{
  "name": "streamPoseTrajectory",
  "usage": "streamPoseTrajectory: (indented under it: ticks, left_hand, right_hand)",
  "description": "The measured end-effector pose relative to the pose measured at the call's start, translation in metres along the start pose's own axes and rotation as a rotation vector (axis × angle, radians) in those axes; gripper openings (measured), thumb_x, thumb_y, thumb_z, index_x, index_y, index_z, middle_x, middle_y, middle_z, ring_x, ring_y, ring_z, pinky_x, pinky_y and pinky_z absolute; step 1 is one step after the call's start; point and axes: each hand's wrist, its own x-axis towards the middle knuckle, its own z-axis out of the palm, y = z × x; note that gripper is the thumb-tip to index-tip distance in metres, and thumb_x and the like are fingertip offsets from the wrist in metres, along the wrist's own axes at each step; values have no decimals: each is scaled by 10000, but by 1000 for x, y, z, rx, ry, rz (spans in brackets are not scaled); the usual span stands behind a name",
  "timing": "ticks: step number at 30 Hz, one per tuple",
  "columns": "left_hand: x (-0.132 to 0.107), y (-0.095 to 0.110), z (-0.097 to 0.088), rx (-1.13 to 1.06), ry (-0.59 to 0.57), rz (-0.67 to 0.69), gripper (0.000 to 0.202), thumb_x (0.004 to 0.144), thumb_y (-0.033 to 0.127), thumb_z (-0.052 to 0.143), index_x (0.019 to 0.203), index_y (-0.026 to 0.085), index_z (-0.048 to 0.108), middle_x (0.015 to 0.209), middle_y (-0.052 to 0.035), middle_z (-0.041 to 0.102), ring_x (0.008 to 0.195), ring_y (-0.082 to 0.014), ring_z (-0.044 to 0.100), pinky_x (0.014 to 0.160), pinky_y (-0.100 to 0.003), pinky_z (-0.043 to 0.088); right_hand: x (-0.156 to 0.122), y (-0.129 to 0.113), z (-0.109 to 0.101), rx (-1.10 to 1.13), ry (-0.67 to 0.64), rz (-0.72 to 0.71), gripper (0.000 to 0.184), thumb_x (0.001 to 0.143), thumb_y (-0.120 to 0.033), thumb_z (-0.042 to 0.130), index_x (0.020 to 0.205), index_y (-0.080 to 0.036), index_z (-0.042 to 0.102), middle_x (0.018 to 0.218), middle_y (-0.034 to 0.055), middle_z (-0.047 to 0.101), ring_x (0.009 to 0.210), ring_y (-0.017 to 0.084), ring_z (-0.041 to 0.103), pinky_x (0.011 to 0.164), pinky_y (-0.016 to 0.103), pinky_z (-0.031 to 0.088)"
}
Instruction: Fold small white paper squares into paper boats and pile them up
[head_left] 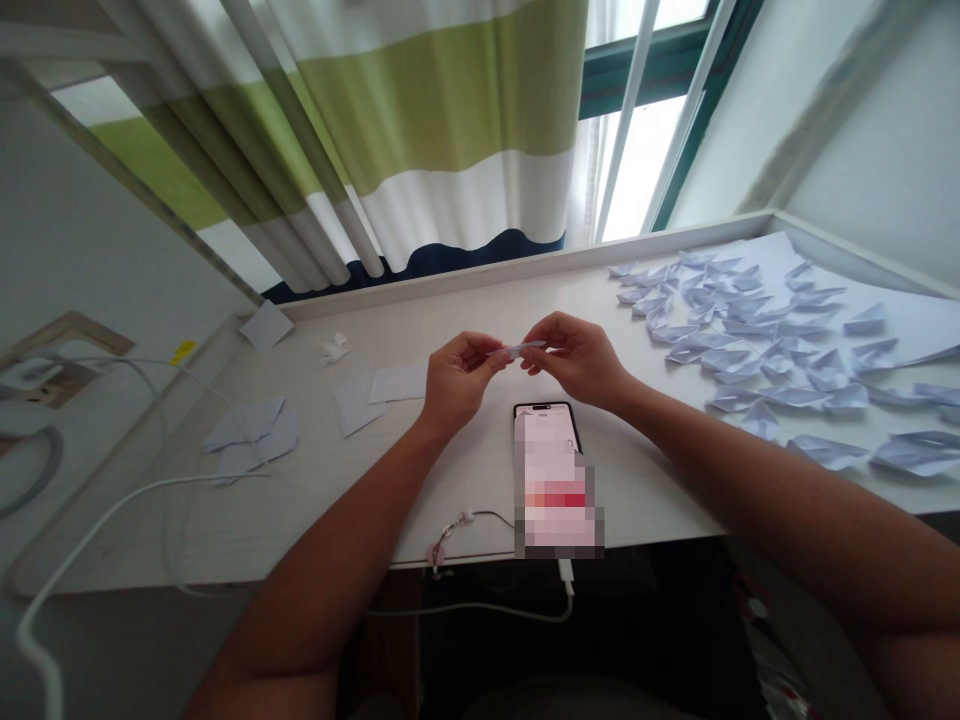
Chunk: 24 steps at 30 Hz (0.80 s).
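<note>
Both hands pinch one small folded piece of white paper (pixel 519 350) above the middle of the white desk (pixel 480 480). My left hand (pixel 459 380) grips its left end between thumb and fingers. On the right end, my right hand (pixel 576 358) is closed in the same way. The fingers cover part of the paper, so its full folded shape is hard to make out. Just below the hands lies a phone (pixel 551 470), screen up, with its picture blurred out. Left of my left hand are flat white paper sheets (pixel 397 383).
Many folded paper boats (pixel 750 330) spread over the right side, some near a large white sheet (pixel 892 310). More paper pieces (pixel 255 435) and a crumpled scrap (pixel 334 348) lie left. A white cable (pixel 120 510) crosses the left edge; another plugs into the phone. A curtain (pixel 435 120) hangs behind.
</note>
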Motion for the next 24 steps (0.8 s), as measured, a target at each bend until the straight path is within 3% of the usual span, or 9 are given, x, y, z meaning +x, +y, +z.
streamPoseTrajectory:
  ticks: [6,10,14,20,24]
  left_hand:
    - [-1,-3,1,-6,-32,-21,362,792,360,953,1067,194,784,984,-58,822,880,-177,785,847,-344,658]
    - [-1,-5,-2,120,-84,-65,285,852,435,905,958,186,817,901,-66,821,789,-169,748,744,-312,610]
    - [-1,-7,-4,193,-186,-88,347,892,526,857,889,183,805,834,-73,806,770,-185,734,656,-290,556]
    - [-2,-7,-1,188,-229,-66,394,901,571,823,862,186,745,814,-73,799,737,-194,743,652,-296,550]
    - [-4,-1,2,266,-236,2,331,963,494,750,838,191,702,792,-70,794,750,-191,747,730,-316,555]
  right_hand:
    - [0,2,3,43,-4,-7,385,867,-512,876,1030,-225,679,925,43,758,761,199,755,727,420,671]
    - [-1,6,4,43,-11,0,385,853,-476,887,1072,-214,709,908,33,757,778,198,756,743,410,666]
    - [0,11,2,-4,-13,5,358,872,-469,876,1084,-214,739,830,-3,705,790,197,751,761,398,653]
    - [1,14,4,26,-29,11,335,852,-404,868,1093,-221,725,776,-43,631,729,170,706,744,372,641]
    - [1,9,7,0,-24,-29,272,879,-370,831,1042,-217,676,704,-59,618,669,159,682,690,343,604]
